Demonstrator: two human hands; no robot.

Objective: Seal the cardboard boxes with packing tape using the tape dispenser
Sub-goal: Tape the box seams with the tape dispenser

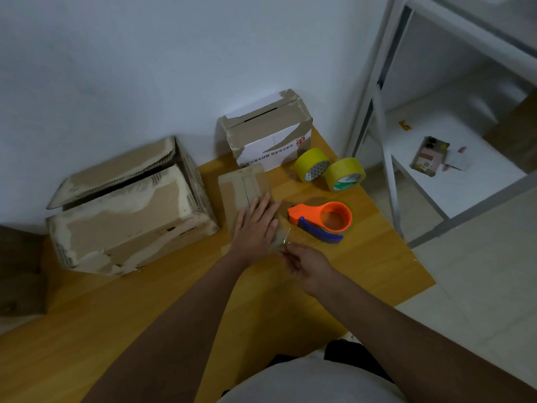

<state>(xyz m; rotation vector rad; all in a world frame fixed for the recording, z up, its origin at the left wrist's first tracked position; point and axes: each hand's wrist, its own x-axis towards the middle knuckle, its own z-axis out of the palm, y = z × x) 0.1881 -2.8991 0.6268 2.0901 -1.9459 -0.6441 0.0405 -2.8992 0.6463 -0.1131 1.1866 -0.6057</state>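
A small flat cardboard box (243,184) lies in the middle of the wooden table (145,309). My left hand (255,225) rests flat on its near end, fingers spread. My right hand (305,263) sits just right of the box's near corner, fingers pinched on a clear strip of tape (286,238) that runs up to the box. The orange and blue tape dispenser (322,219) lies on the table to the right, untouched. A large worn box (128,210) with a gaping lid stands at the left. A white-sided box (267,132) stands at the back.
Two yellow tape rolls (312,164) (345,174) stand behind the dispenser. A white metal shelf (453,181) at the right holds a phone (430,158). The table's right edge drops to a tiled floor. A dark object (20,271) sits at the far left.
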